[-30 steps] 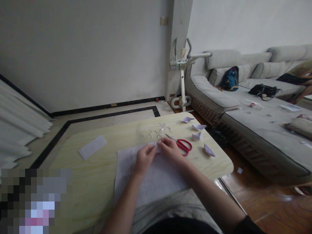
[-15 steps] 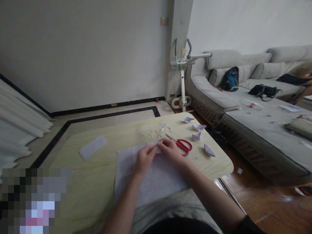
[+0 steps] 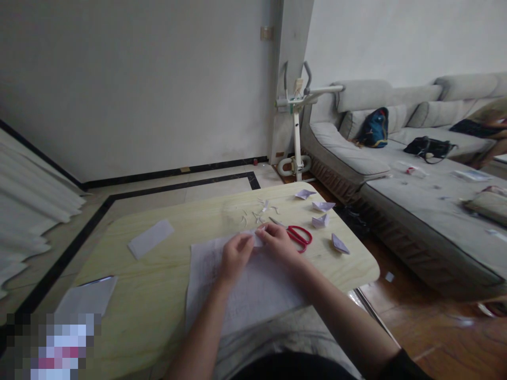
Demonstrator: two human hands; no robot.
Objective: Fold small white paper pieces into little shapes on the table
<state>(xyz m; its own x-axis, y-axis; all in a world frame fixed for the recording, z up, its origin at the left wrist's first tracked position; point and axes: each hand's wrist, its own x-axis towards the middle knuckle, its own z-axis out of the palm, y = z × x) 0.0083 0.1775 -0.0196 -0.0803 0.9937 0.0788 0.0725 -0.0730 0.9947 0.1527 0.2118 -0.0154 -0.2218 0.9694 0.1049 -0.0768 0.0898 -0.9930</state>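
Note:
Between my two hands is a small piece of white paper [image 3: 259, 240], pinched by the fingertips of both. My left hand [image 3: 236, 253] grips its left side, and my right hand [image 3: 276, 241] closes on its right side. Beneath them lies a large printed sheet [image 3: 245, 295]. Just right of my right hand, red-handled scissors [image 3: 300, 237] rest on the table, blades toward the far left. Several thin paper scraps [image 3: 258, 215] are scattered beyond my hands. Several folded paper boats [image 3: 324, 207] stand along the table's right side.
The pale wooden table [image 3: 158, 295] also carries a folded white paper [image 3: 151, 239] and, at the left edge, a sheet with a pen [image 3: 96, 281]. A grey sofa [image 3: 435, 211] with bags and a seated person is at the right. An exercise machine [image 3: 296, 126] stands behind.
My fingers have shifted slightly apart, and more of the small paper shows between them. The blurred patch at lower left has shrunk, revealing the sheet and pen.

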